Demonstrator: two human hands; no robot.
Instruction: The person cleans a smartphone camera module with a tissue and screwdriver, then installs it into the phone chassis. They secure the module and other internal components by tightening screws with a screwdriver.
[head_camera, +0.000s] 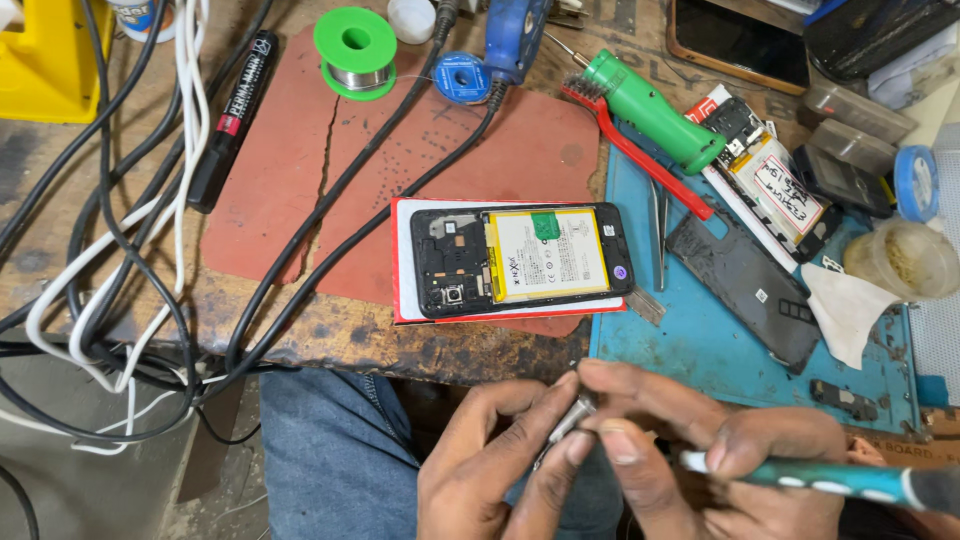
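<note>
Seating a small metal bit into the tip of the screwdriver, held low over the lap, just below the bench edge. L hand: thumb and forefinger pinched shut on the bit, other fingers curled. R hand: closed round the teal driver shaft, forefinger and thumb guiding at the tip where bit meets driver. Phone, back off, battery and board exposed, lies on a red-edged white card on the red mat, well apart from both hands. Tweezers and a separate back cover sit on the blue mat to its right. Judgement: keep bit and shaft in line w/ each other, push straight, no wobble; a tilted bit prob. won't seat. Risk: work is off the bench, over the knee, so a dropped bit goes to the floor; better done above the blue mat. Can't tell if bit is fully home yet, since fingers cover the joint.
</note>
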